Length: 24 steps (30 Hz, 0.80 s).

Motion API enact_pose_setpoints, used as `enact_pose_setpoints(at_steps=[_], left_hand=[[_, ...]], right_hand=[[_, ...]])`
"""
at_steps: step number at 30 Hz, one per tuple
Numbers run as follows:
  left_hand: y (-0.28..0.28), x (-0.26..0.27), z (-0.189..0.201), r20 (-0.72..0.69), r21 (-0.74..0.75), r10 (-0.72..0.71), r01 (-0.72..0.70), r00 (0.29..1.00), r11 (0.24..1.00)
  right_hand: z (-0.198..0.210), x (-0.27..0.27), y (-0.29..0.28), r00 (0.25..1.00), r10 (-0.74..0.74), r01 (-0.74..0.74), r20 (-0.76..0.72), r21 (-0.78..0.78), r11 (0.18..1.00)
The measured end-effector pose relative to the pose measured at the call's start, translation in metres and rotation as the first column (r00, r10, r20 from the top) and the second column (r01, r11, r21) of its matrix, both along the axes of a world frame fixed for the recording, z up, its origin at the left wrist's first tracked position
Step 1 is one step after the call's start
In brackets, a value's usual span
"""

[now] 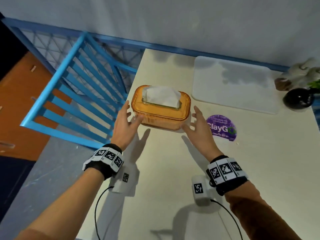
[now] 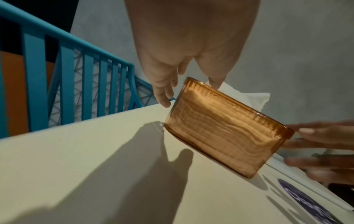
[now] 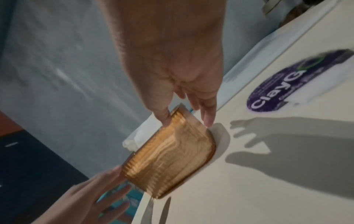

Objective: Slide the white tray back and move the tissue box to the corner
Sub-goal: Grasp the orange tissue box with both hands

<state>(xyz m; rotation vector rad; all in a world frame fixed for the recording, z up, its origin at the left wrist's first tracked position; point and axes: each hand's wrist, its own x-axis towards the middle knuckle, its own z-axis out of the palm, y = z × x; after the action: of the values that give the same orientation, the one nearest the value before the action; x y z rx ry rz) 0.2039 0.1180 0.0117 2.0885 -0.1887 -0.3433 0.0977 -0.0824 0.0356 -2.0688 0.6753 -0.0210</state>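
Tissue box [image 1: 161,108]: amber see-through box with a white tissue standing out of its top slot; rests flat on the table [image 1: 173,179], close to the left edge and short of the far left corner.
White tray [image 1: 233,84]: flat, lies against the table's far edge, right of the box and apart from it.
Left hand [image 1: 123,122]: fingers spread and nearly straight at the box's left end; the left wrist view shows fingertips [image 2: 165,103] at the box's corner, but contact cannot be told; nothing is grasped.
Right hand [image 1: 199,128]: open likewise at the box's right end; the blurred right wrist view puts its thumb at the rim, grip not confirmed.
Other items: purple round sticker [image 1: 221,127] just right of the right hand; black round pot [image 1: 298,99] at the right edge; blue chair [image 1: 78,87] off the left edge.
Step in hand: judged to be the second part, taking hold of the box; the tray appears already back.
Next move: close both hands on the short ends, then carry or slide the box away into the far left corner, keeping it off the left edge.
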Motion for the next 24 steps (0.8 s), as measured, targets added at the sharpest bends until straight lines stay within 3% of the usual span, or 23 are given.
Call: enact_pose_setpoints(at_steps=[6, 14, 24], left_hand=[[-0.02, -0.002, -0.001, -0.069, -0.195, 0.025, -0.038, 0.997, 0.98], [-0.034, 0.033, -0.004, -0.021, -0.207, 0.046, -0.049, 0.999, 0.977], [-0.084, 0.133, -0.009, 0.043, -0.192, 0.009, -0.001, 0.999, 0.981]], right_hand=[[-0.017, 0.011, 0.02, 0.985, -0.089, 0.083, 0.148, 0.048, 0.995], [-0.02, 0.047, 0.005, 0.969, -0.147, 0.132, 0.196, 0.086, 0.987], [-0.02, 0.14, -0.049, 0.964, -0.15, 0.149, 0.22, 0.019, 0.989]])
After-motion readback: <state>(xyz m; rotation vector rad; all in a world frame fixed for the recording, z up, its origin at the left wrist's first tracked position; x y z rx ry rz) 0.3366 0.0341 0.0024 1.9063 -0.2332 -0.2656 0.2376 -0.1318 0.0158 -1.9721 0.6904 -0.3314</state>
